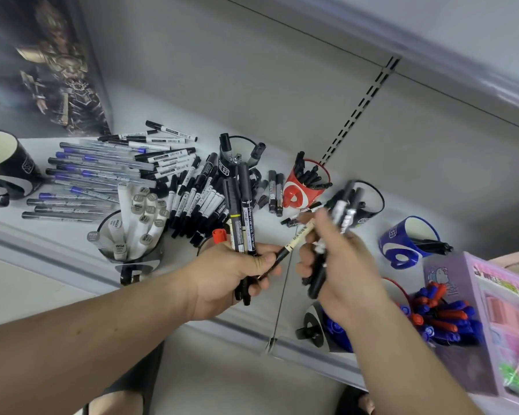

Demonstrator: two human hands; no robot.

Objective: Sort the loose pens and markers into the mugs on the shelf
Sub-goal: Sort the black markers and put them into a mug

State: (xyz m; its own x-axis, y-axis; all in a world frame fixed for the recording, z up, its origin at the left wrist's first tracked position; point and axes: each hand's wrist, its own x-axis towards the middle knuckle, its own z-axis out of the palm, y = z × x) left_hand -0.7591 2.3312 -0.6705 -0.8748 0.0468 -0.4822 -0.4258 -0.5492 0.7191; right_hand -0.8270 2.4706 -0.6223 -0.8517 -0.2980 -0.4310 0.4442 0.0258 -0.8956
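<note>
The sorting looks roughly half done. Several mugs on the shelf (72, 295) already hold stock: a clear mug (126, 235) at lower left of centre is packed with grey-capped markers, a red mug (304, 190) at centre right holds black pens, a blue mug (402, 244) to its right lies tilted with a few black pens in it, and a mug (432, 319) at lower right is full of blue and red pens. A black mug (6, 172) at the far left looks unfilled.

Much is still loose. A row of blue-and-clear pens (87, 172) lies at left of centre, and a heap of black-and-white markers (192, 202) sits in the middle of the shelf.

The left hand (231, 277) is curled round a bunch of dark markers (240, 211) standing upright, with a red cap beside them. The right hand (342, 265) grips a blurred cluster of black pens (342, 217); one cream-barrelled pen (294, 238) spans the gap between the hands, and which hand holds it I cannot tell.
</note>
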